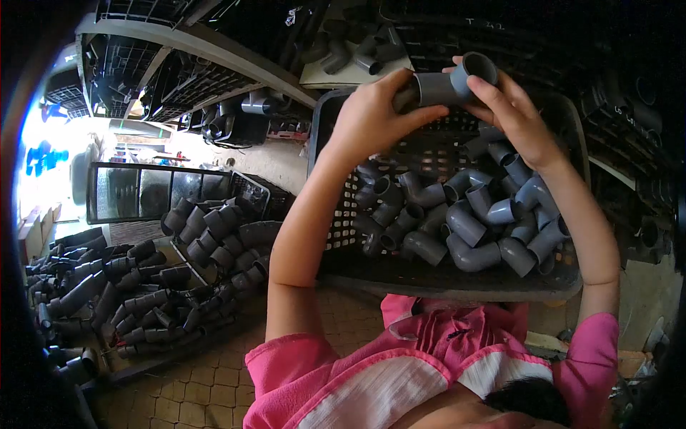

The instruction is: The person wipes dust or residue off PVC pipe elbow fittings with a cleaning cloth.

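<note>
A grey plastic pipe elbow (444, 87) is held up over the far side of a black plastic basket (457, 286). My left hand (382, 107) grips its left end, thumb along the lower side. Around the other end, whose round opening faces up, my right hand (504, 107) has its fingers closed. Below both hands, loose grey pipe elbows (468, 225) lie jumbled in the basket, mostly toward its near and right parts.
Many more grey fittings (143, 293) are heaped at the left. Crates on a metal rack (193, 46) stand at upper left, and a few elbows rest on a pale board (314, 71) beyond the basket. Dark crates (622, 107) line the right. Paving (193, 386) shows below.
</note>
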The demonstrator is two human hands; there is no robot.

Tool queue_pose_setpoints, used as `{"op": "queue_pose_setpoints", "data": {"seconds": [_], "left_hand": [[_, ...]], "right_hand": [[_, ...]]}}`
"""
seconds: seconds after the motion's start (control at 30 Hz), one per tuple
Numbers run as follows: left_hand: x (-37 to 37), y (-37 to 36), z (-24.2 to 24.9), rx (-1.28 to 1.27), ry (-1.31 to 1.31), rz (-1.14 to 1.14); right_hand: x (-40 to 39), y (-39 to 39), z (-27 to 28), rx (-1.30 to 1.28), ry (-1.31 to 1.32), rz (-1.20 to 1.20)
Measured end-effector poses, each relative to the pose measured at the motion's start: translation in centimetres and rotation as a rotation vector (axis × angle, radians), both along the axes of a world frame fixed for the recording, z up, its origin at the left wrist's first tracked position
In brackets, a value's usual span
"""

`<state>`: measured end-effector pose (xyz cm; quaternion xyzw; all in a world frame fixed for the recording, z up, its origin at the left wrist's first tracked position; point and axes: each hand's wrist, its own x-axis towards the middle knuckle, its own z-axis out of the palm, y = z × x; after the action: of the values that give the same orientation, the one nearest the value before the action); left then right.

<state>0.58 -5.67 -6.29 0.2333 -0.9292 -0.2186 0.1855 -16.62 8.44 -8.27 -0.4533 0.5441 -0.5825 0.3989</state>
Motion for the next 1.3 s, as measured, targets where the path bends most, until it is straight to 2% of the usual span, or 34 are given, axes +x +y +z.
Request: {"op": "queue_pose_setpoints", "data": {"seconds": [0.07,0.13,0.2,0.23,0.27,0.33,0.37,0.4,0.43,0.47,0.53,0.57,0.7,0.8,0.9,1.0,1.07,1.1,1.13,1.2,1.3], "left_hand": [[0.6,-1.2,0.8,-0.034,0.050,-0.006],[0.9,-2.6,2.6,-0.217,0.119,-0.062],[0.6,-4.4,3.0,-0.045,0.206,-0.089],[0.4,-5.0,3.3,-0.115,0.230,-0.243],[0.1,-4.3,2.7,0.200,0.123,-0.195],[-1.7,-3.2,2.2,0.144,-0.213,-0.154],[-2.3,-4.7,-0.5,-0.001,-0.228,-0.272],[-2.6,-4.9,-2.7,-0.248,0.061,-0.287],[-3.2,-5.4,-3.6,-0.182,0.139,-0.232],[-3.9,-6.2,-4.4,-0.113,0.213,-0.179],[-4.6,-6.3,-3.5,0.041,0.059,-0.185],[-4.6,-6.0,-3.0,0.120,-0.021,-0.185],[-5.1,-3.9,-2.7,-0.055,-0.002,0.168],[-5.1,-4.1,-3.0,-0.116,0.062,0.269],[-4.7,-4.1,-2.7,-0.061,0.161,0.231],[-2.7,-7.5,-1.3,0.020,0.112,0.274],[-0.5,-12.4,-1.0,0.124,-0.040,0.267],[0.1,-12.9,0.0,-0.043,-0.114,0.342],[-0.1,-12.5,2.0,-0.098,-0.248,0.414],[-1.0,-13.6,2.7,-0.176,-0.496,0.527],[-2.5,-17.3,-0.5,-0.167,-0.550,0.577]], "right_hand": [[-0.2,0.1,-0.5,0.056,-0.009,0.023],[-1.0,-0.1,-0.8,0.146,0.080,0.025],[-0.9,-0.3,-0.7,0.099,0.001,0.055],[-0.3,-0.5,-0.3,0.063,-0.053,0.074],[0.1,-0.6,-0.2,0.028,-0.109,0.093],[0.6,-1.5,-1.5,0.072,-0.099,0.086],[0.5,-1.8,-2.6,0.093,-0.107,0.081],[0.3,-2.1,-3.7,0.113,-0.113,0.076],[0.6,-1.9,-3.8,0.096,0.009,-0.005],[0.5,-2.2,-4.3,0.074,0.025,-0.027],[1.1,-2.6,-4.9,0.046,0.042,-0.060],[0.9,-2.4,-4.1,0.063,0.040,0.032],[-0.6,-3.2,-5.4,0.078,0.168,-0.006],[-0.8,-2.7,-5.2,0.056,0.236,0.047],[-0.6,-2.4,-4.9,0.063,0.363,0.021],[-1.4,-2.7,-5.6,0.020,0.475,0.043],[-1.5,-2.4,-4.8,0.084,0.475,0.062],[-1.4,-2.1,-4.4,0.121,0.477,0.078],[-1.3,-2.0,-4.1,0.139,0.481,0.088],[-1.2,-2.1,-3.6,0.168,0.496,0.106],[-1.3,-2.2,-4.4,0.189,0.607,0.147]]}}
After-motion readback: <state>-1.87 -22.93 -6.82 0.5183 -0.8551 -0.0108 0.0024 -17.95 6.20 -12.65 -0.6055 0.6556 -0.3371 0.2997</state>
